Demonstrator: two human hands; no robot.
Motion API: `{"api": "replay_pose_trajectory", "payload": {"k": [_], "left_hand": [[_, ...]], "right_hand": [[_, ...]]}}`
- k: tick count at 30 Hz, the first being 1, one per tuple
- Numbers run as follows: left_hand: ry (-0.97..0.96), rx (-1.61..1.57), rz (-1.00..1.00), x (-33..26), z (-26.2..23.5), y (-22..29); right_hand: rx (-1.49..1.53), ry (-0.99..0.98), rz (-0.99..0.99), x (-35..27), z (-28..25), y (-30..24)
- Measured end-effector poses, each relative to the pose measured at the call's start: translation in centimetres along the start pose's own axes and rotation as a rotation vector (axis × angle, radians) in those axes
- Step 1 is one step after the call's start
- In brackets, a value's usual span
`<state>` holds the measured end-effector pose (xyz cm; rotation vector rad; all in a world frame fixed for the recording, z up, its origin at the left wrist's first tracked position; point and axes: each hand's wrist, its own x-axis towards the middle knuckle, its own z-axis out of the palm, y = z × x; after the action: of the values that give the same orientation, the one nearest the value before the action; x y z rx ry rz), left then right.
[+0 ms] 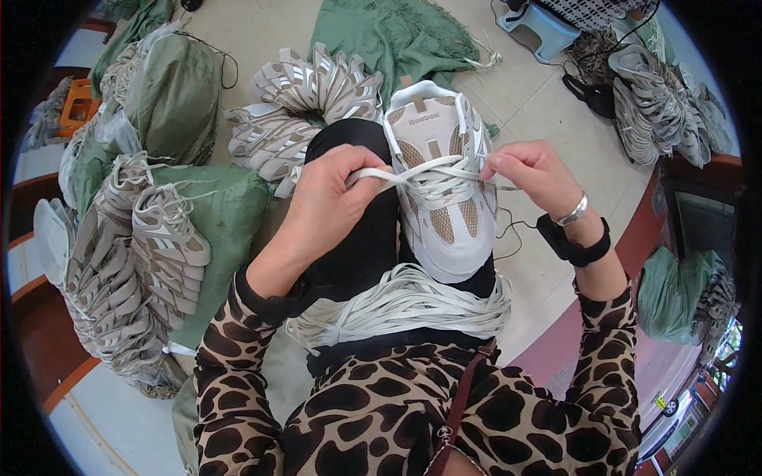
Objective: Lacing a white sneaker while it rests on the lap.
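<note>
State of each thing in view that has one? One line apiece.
Lace, threaded, pulled out both sides
Left hand, closed on lace
Right hand, pinching lace
Shoe, untied, toe toward wearer
Lap laces, draped in a bundle
Upper-left sack, bulging
Blue stool, upright

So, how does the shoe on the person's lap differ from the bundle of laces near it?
The shoe mixes white parts with tan mesh; the bundle of laces is plain off-white. The shoe points its toe toward the person, while the bundle lies crosswise. The shoe keeps a rounded form; the bundle is a limp heap of strands. Both rest on the lap.
</note>
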<state>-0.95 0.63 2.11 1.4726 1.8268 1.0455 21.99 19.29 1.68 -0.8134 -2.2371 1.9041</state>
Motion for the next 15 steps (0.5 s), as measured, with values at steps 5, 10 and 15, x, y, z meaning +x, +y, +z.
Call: {"api": "replay_pose_trajectory", "payload": {"k": [5, 10, 15], "left_hand": [[-0.05, -0.705, -0.569, 0.9, -1.3, 0.7], [-0.101, -0.598, -0.582, 1.5, -1.1, 1.7], [-0.152, -0.448, -0.572, 2.5, -0.8, 0.6]], "right_hand": [[-0.086, 0.031, 0.004, 0.7, 0.0, 0.6], [-0.006, 0.019, 0.038, 1.0, 0.4, -0.1], [-0.022, 0.045, 0.0, 1.2, 0.6, 0.4]]}}
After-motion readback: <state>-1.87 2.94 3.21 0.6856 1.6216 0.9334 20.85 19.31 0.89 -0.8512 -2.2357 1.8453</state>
